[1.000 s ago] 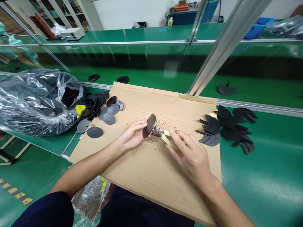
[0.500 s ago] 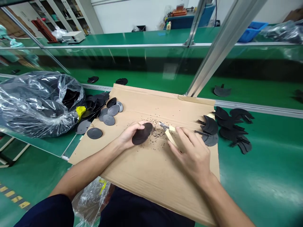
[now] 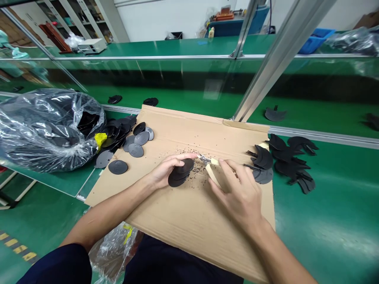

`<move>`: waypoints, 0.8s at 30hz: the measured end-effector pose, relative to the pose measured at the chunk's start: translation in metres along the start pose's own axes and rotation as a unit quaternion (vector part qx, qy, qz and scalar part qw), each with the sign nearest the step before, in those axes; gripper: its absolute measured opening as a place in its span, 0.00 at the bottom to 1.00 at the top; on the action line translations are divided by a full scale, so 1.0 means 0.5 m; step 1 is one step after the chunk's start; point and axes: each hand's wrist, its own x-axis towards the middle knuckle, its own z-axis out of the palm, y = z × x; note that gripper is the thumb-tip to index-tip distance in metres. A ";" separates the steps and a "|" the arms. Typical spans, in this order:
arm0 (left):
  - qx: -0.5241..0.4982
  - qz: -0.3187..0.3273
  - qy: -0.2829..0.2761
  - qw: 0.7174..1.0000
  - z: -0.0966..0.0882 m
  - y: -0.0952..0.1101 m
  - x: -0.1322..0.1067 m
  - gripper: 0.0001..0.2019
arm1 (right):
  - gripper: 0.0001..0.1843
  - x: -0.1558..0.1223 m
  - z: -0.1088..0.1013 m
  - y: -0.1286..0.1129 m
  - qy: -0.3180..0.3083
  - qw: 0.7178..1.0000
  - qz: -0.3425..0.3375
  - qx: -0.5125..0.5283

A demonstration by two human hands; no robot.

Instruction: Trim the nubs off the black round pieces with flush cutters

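Observation:
Over the cardboard sheet (image 3: 174,130), my left hand (image 3: 166,169) grips black discs (image 3: 181,171) that are fanned apart, with the thumb on top. My right hand (image 3: 238,187) holds pale-handled cutting pliers (image 3: 209,163), their handles spread. The metal jaws reach the fingertips of my left hand, by the discs' upper edge; whether they touch a disc I cannot tell. Small black bits (image 3: 197,171) lie scattered below the jaws. Loose round discs (image 3: 136,150) rest on the cardboard to the left.
A clear plastic bag (image 3: 50,130) of black parts bulges at the left, with a heap of black parts (image 3: 120,128) beside it. Curved black pieces (image 3: 291,159) are piled at the right. An aluminium post (image 3: 275,67) rises behind the cardboard.
The discs in my left hand have turned and fanned out, so more than one shows. My left fingers have stretched to the plier jaws. The right hand has barely moved.

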 end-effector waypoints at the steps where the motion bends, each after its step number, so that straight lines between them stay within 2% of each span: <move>1: -0.008 -0.005 -0.011 1.000 -0.001 0.000 -0.001 0.23 | 0.27 0.000 0.000 -0.001 -0.002 1.000 0.002 0.006; 4: -0.046 -0.005 -0.015 0.999 0.002 0.004 -0.003 0.23 | 0.26 0.000 -0.001 -0.001 -0.011 0.999 0.015 0.034; 8: -0.124 0.043 0.061 0.989 0.007 0.016 0.003 0.16 | 0.25 0.000 -0.004 0.004 -0.042 0.991 0.011 0.124; 11: -0.153 0.068 0.136 0.976 0.004 0.022 0.012 0.11 | 0.24 0.000 -0.008 0.001 -0.119 0.972 -0.042 0.198; 13: -0.156 0.067 0.161 0.972 0.002 0.024 0.016 0.10 | 0.24 -0.002 -0.012 -0.009 -0.190 0.952 -0.082 0.227; 16: -0.153 0.057 0.161 0.973 0.000 0.021 0.017 0.10 | 0.25 -0.007 -0.017 -0.029 -0.289 0.919 -0.123 0.236; 18: -0.142 0.057 0.155 0.976 0.000 0.017 0.016 0.07 | 0.26 -0.011 -0.017 -0.041 -0.332 0.905 -0.136 0.229; 21: -0.092 0.080 0.155 0.980 0.003 0.010 0.015 0.05 | 0.29 -0.014 -0.016 -0.048 -0.357 0.897 -0.134 0.222; 24: 0.004 0.117 0.152 0.981 0.005 0.006 0.014 0.09 | 0.31 -0.015 -0.015 -0.046 -0.355 0.897 -0.130 0.228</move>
